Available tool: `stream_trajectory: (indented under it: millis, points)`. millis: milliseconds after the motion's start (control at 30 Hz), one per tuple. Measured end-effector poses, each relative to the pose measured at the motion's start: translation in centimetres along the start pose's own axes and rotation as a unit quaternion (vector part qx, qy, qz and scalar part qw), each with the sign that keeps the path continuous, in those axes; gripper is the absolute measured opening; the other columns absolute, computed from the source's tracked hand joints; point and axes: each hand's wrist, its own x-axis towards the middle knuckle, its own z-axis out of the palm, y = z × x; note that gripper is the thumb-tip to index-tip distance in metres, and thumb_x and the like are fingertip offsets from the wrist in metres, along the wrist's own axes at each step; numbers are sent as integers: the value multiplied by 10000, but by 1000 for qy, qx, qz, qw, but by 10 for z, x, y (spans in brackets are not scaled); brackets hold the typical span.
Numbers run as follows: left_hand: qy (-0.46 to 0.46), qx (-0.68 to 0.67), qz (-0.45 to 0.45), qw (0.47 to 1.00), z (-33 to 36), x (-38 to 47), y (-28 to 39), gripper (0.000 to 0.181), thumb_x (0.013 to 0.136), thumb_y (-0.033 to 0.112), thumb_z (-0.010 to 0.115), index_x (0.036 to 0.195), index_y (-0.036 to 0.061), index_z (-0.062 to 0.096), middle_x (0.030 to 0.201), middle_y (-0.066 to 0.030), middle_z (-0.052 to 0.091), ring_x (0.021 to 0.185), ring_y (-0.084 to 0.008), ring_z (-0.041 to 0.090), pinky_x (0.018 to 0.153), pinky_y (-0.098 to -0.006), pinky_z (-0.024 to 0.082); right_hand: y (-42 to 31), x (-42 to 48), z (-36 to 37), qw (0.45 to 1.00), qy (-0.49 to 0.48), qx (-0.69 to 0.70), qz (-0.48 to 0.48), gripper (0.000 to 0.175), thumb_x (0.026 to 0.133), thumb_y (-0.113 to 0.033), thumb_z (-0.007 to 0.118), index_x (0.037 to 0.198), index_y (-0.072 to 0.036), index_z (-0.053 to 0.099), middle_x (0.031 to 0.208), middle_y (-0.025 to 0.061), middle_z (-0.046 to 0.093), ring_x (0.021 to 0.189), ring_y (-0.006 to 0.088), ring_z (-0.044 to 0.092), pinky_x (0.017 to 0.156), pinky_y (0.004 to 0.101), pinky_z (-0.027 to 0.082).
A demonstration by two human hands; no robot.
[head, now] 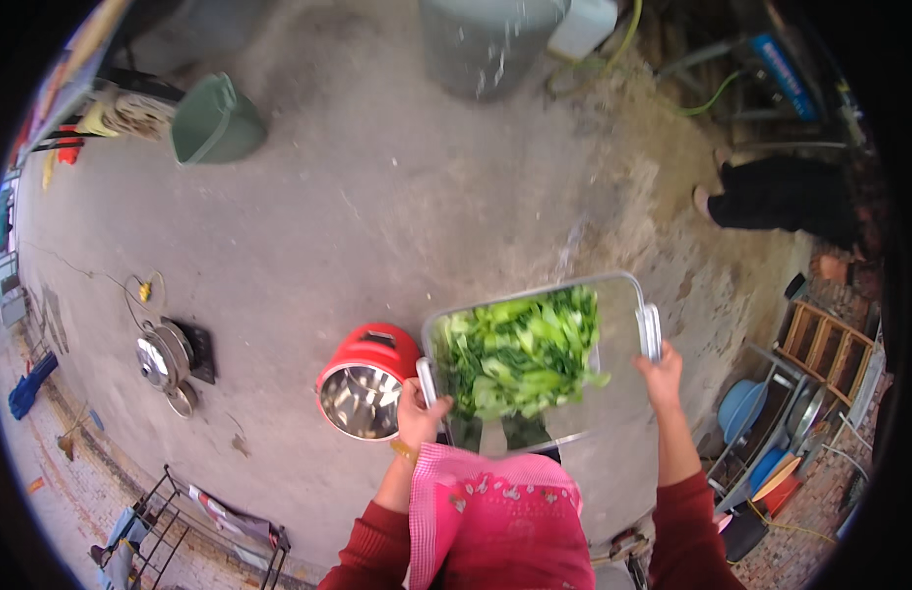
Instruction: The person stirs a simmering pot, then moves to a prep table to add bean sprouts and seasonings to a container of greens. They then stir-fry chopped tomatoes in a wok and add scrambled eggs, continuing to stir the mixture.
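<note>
A transparent rectangular basin [620, 324] with chopped leafy greens [526, 350] inside is held up in front of my pink apron [500, 509]. My left hand [420, 413] grips its white handle at the left end. On the right end, my right hand [661, 365] holds the other white handle. The greens are piled towards the left and middle of the basin. Just left of the basin, a red pot or bucket [375, 341] with a shiny metal inside stands on the concrete floor, partly hidden by my left hand.
A lidded metal pot [163, 356] stands by a black cooker at left. A green bucket [218, 125] and large grey tub [485, 44] stand farther off. A person in dark trousers [788, 192] is at right, above a rack [755, 413] with basins. A black metal frame [164, 531] is at lower left.
</note>
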Motion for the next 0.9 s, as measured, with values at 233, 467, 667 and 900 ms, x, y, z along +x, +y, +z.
stream_trajectory:
  millis: [233,467,667,900]
  points:
    - [-62,-72,63,994,-41,-62,310,293,800,-20,636,940,97,407,787,23,434,690,-69,469,611,-242,418,-241,-74,-51,994,7,106,13,136,659,-30,662,788,-20,620,665,-12,542,592,91,492,546,276,412]
    - [-55,56,289,954,-53,-45,511,242,811,6,638,945,86,452,817,24,485,655,-59,451,559,-221,398,-432,-28,-66,976,47,188,-96,119,657,-21,668,716,-46,567,638,-26,526,547,90,477,502,272,395]
    - [6,2,224,975,-30,24,632,223,811,31,613,967,116,479,734,46,481,572,-52,436,503,-222,371,-593,56,-73,967,68,193,-150,114,644,-4,644,749,-30,605,666,-22,565,584,83,491,530,272,417]
    - [6,-33,237,971,-57,104,764,256,779,-12,616,965,101,483,700,13,480,526,-100,462,459,-271,371,-760,137,-47,958,20,179,-225,147,652,-8,634,795,-21,600,668,-35,536,553,57,461,491,243,364]
